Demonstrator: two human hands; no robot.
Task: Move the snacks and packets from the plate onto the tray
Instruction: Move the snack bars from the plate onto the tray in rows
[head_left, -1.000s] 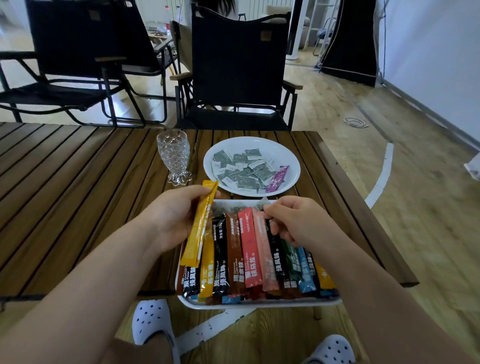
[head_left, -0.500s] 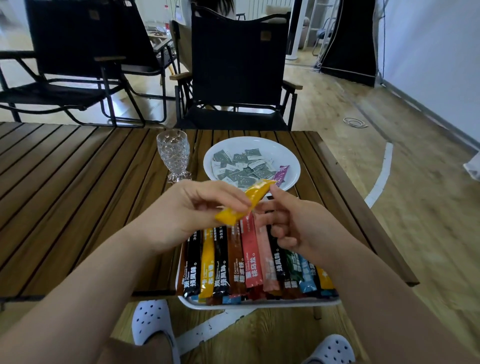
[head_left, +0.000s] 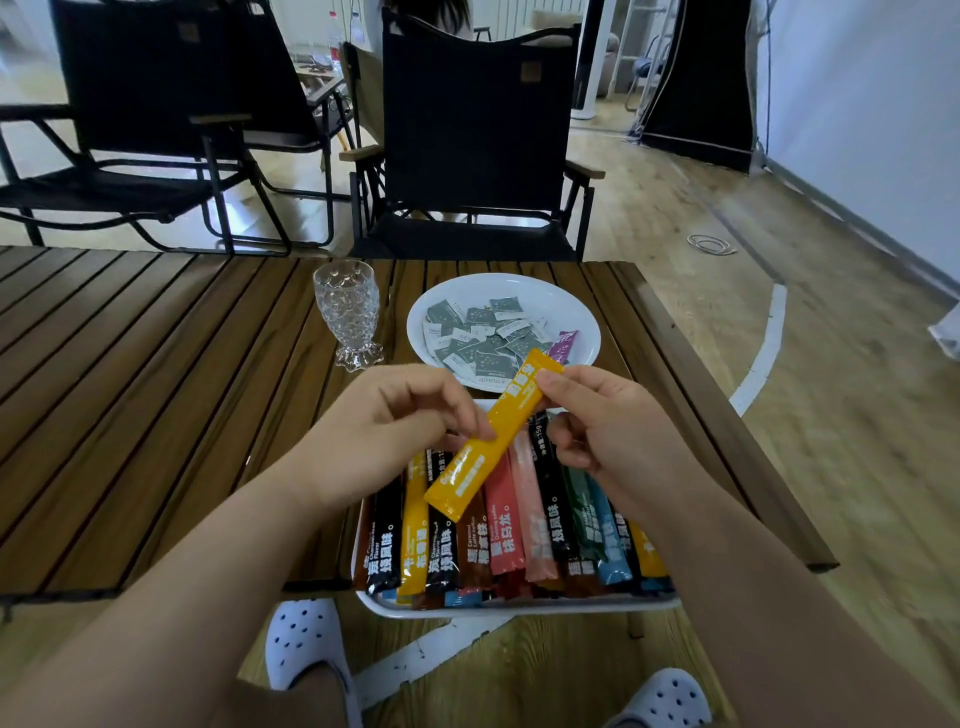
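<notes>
Glossy yellow stick packet (head_left: 493, 436), slim and flat, is pinched by fingers (head_left: 553, 382) of left hand (head_left: 384, 431) and right hand (head_left: 623, 436).

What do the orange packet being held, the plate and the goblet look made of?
Orange packet: flexible glossy film, probably plastic or foil laminate; it shows sheen and printed text. Plate: smooth white, ceramic or melamine, cannot tell. Goblet: clear textured glass, possibly plastic.

I'm seeing the tray (head_left: 519, 609) sitting on the table's (head_left: 156, 389) near edge, a packet (head_left: 493, 436) hanging over it, the plate (head_left: 571, 312) behind, the glass (head_left: 347, 312) left of the plate.
</notes>
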